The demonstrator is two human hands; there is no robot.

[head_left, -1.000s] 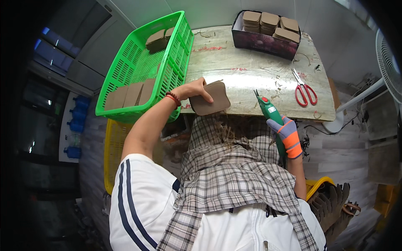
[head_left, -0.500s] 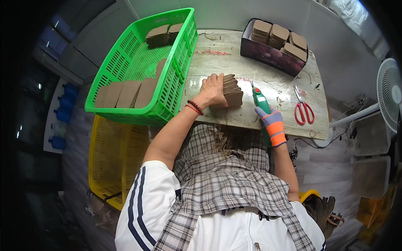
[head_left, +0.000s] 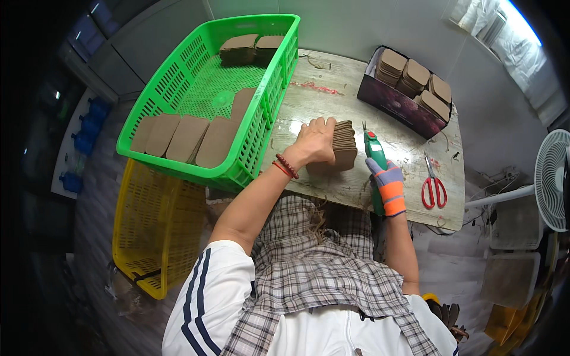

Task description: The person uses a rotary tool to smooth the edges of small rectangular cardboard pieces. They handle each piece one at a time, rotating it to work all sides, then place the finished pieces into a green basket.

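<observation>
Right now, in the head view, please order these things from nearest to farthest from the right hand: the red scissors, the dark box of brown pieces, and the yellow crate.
1. The red scissors: on the table, just to the right of the right hand.
2. The dark box: at the table's far right corner, beyond the hand.
3. The yellow crate: off the table, far to the left, under the green basket.

Worn pale desk against a grey-white wall. White standing fan off its right edge. Bright daylight enters from the upper right corner.
</observation>
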